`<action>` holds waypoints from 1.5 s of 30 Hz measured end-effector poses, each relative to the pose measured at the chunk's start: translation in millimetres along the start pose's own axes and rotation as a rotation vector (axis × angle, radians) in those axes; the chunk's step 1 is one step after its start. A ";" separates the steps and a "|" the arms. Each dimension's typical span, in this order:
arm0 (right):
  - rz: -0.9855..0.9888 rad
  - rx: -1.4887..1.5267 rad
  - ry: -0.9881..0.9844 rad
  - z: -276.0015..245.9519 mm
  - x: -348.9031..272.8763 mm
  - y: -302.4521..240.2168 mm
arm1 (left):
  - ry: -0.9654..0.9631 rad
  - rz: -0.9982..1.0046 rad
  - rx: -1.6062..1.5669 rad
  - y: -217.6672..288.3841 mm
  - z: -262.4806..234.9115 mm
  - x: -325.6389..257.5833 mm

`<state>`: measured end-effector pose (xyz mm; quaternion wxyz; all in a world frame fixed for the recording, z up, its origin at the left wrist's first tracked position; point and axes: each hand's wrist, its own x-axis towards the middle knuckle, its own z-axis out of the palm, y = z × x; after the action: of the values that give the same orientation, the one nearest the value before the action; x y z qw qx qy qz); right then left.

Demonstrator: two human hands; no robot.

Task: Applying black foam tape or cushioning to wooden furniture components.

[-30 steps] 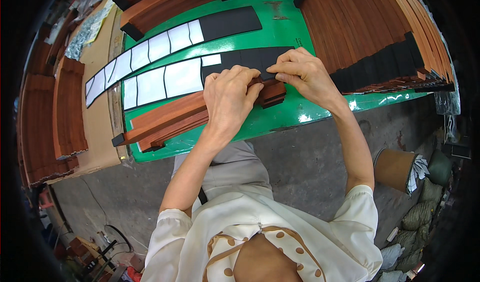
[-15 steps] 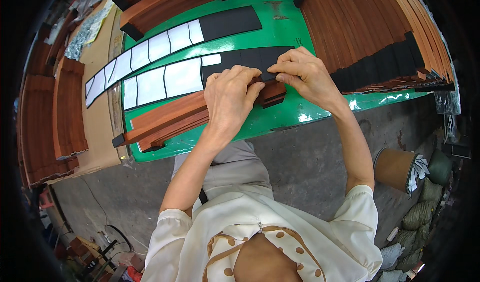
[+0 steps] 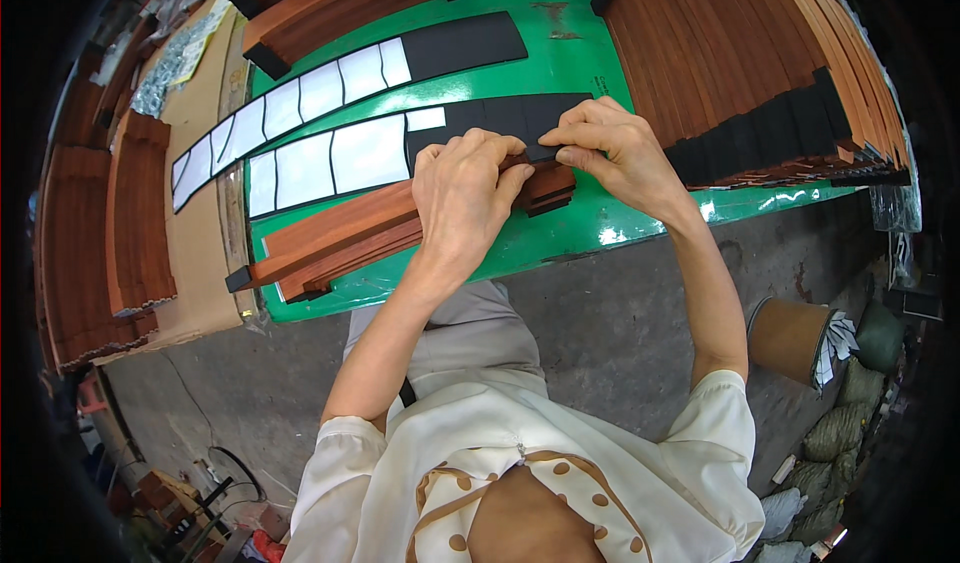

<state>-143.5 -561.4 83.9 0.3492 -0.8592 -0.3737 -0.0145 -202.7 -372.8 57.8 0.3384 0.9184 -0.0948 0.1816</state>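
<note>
Between my hands is the right end of a reddish-brown wooden slat [image 3: 345,215] that lies over a few more slats at the green table's front edge. A small black pad [image 3: 541,152] covers that end, and a black piece [image 3: 239,279] is on the slat's left end. My left hand [image 3: 460,193] is closed round the slat, thumb and fingers at the pad's left side. With a pinch, my right hand [image 3: 615,153] grips the pad's right side. Just beyond them lies a strip of black pads [image 3: 470,115] with white backing paper [image 3: 370,153] at its left.
A second black-and-white strip [image 3: 465,48] lies farther back. Stacked slats with black ends [image 3: 720,53] stand at the right; more slats [image 3: 345,8] are at the back and on cardboard [image 3: 205,263] at the left. A brown bin [image 3: 790,338] holding paper scraps stands on the floor.
</note>
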 end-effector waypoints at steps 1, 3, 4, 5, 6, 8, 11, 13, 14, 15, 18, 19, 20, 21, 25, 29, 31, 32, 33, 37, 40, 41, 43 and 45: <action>0.000 -0.006 -0.003 0.2 0.3 -0.1 | -0.001 -0.002 -0.001 -0.2 0.1 0.0; 0.000 -0.008 -0.005 0.8 0.9 -0.4 | -0.002 -0.003 -0.001 -0.4 0.0 0.0; 0.000 -0.011 -0.006 1.1 1.0 -0.5 | -0.001 -0.002 0.000 -0.2 -0.1 -0.1; 0.001 -0.011 -0.006 1.1 1.2 -0.7 | 0.000 -0.001 0.001 0.0 -0.2 -0.1; 0.002 -0.010 -0.009 1.0 1.5 -0.8 | -0.001 -0.001 0.000 0.1 -0.5 -0.1; 0.004 -0.009 -0.011 0.9 1.7 -0.3 | -0.012 -0.014 0.001 0.5 -0.9 -0.1; 0.001 -0.013 -0.013 1.3 1.6 0.8 | 0.004 -0.009 -0.003 0.9 -0.9 0.0; -0.009 -0.010 -0.006 1.5 1.6 0.9 | 0.009 -0.005 -0.003 0.3 -0.5 -0.2; -0.009 -0.010 -0.006 1.5 1.8 0.9 | 0.015 -0.002 -0.003 -0.1 -0.4 -0.4; -0.016 -0.010 -0.006 1.6 2.2 0.8 | 0.015 -0.002 -0.003 -0.2 -0.8 -0.5; -0.019 -0.017 -0.006 0.6 1.2 1.8 | 0.001 0.004 -0.006 0.1 -0.4 0.1; -0.021 -0.022 -0.006 0.5 1.3 1.9 | 0.001 0.008 -0.004 0.0 -0.5 0.1; -0.021 -0.022 -0.006 0.5 1.5 2.0 | 0.002 0.012 -0.002 -0.2 -0.6 0.1; -0.025 -0.029 -0.006 0.6 1.8 2.1 | 0.001 0.012 -0.002 -0.3 -0.6 0.1; -0.028 -0.043 -0.009 0.6 2.2 2.8 | -0.009 0.020 0.001 -1.9 -1.5 -0.1; -0.029 -0.035 0.005 2.2 1.8 3.5 | -0.009 0.035 -0.012 -3.2 -1.6 -0.1; -0.034 -0.038 0.002 1.9 2.1 2.8 | -0.007 0.032 -0.012 -3.3 -1.4 -0.2; -0.033 -0.038 0.003 1.9 2.0 2.6 | -0.004 0.029 -0.012 -3.1 -1.4 -0.1; -0.036 -0.036 0.006 1.9 1.7 2.3 | -0.004 0.029 -0.012 -2.4 -1.9 0.0; -0.047 -0.022 0.027 3.3 0.1 3.2 | -0.011 0.017 -0.013 -0.1 -3.3 0.8; -0.033 -0.011 0.036 3.8 -0.4 1.9 | -0.006 0.014 -0.006 0.3 -2.3 1.2; -0.033 -0.010 0.037 4.2 -0.6 2.3 | 0.002 0.014 0.004 0.3 -1.8 1.2; -0.045 -0.007 0.050 5.5 -1.2 4.1 | 0.010 0.024 0.011 0.1 -0.9 0.9; -0.051 -0.006 0.055 6.0 -1.6 5.8 | 0.016 0.034 0.017 -0.2 0.3 0.7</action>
<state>-142.3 -561.5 75.5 0.3562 -0.8497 -0.3858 -0.0479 -201.9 -372.9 57.8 0.3281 0.9181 -0.1059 0.1957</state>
